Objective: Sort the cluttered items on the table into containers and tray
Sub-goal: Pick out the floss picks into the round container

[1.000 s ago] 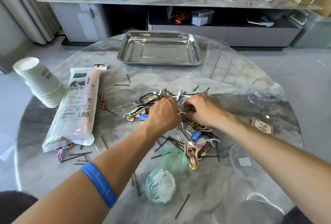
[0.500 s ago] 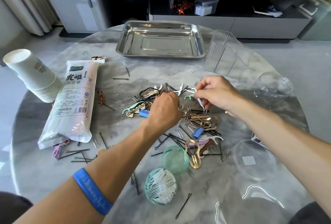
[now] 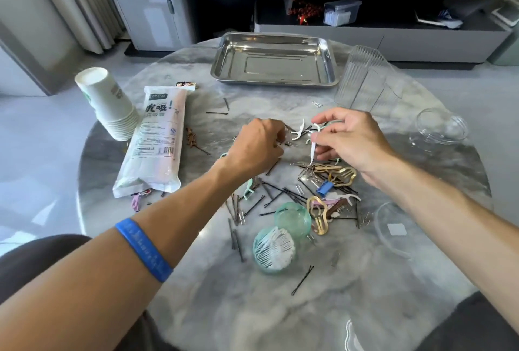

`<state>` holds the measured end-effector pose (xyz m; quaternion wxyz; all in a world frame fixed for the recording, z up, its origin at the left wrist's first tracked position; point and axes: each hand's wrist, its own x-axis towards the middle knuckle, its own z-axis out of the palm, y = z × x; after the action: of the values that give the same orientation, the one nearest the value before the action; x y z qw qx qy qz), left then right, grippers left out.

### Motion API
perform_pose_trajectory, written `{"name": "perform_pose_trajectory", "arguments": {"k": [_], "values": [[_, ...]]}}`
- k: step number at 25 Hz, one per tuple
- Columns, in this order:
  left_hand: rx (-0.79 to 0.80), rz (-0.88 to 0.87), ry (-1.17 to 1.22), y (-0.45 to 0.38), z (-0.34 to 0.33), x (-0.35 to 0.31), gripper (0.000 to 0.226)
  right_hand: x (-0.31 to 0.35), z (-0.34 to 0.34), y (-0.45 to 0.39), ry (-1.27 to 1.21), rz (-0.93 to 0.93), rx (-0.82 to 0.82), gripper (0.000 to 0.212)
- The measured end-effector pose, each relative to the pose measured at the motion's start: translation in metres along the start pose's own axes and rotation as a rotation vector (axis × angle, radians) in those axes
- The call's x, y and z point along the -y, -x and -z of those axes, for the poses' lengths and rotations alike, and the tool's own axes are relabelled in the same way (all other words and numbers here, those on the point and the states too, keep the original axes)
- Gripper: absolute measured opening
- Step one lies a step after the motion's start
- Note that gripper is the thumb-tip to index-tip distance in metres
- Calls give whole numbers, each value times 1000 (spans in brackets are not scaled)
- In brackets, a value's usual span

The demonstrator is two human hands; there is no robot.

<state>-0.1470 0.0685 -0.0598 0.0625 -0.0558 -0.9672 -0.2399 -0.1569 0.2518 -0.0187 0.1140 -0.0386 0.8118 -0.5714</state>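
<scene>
The long plastic packet (image 3: 153, 143) lying on the table beside the stacked paper cups (image 3: 108, 103) carries big dark Chinese characters, "吸" followed by an exclamation mark, with smaller lines of print and a barcode lower down, too small to read. Printing on the cups is blurred.

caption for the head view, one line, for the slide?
Right hand pinches a white floss pick above the clutter while the left hand reaches into the pile; steel tray waits empty behind.
</scene>
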Motion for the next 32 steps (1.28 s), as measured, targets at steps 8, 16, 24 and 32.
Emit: {"name": "perform_pose_trajectory", "arguments": {"k": [8,16,24,32], "values": [[-9,5,65,43,44,2,8,3,-24,92,-129,93,38,19],[227,49,386,107,58,5,15,-25,-65,158,376,370,23,19],[246,108,479,113,65,1,6,-27,-58,155,391,398,-44,24],[237,99,436,111,54,2,8,-33,-60,158,597,514,-12,19]]}}
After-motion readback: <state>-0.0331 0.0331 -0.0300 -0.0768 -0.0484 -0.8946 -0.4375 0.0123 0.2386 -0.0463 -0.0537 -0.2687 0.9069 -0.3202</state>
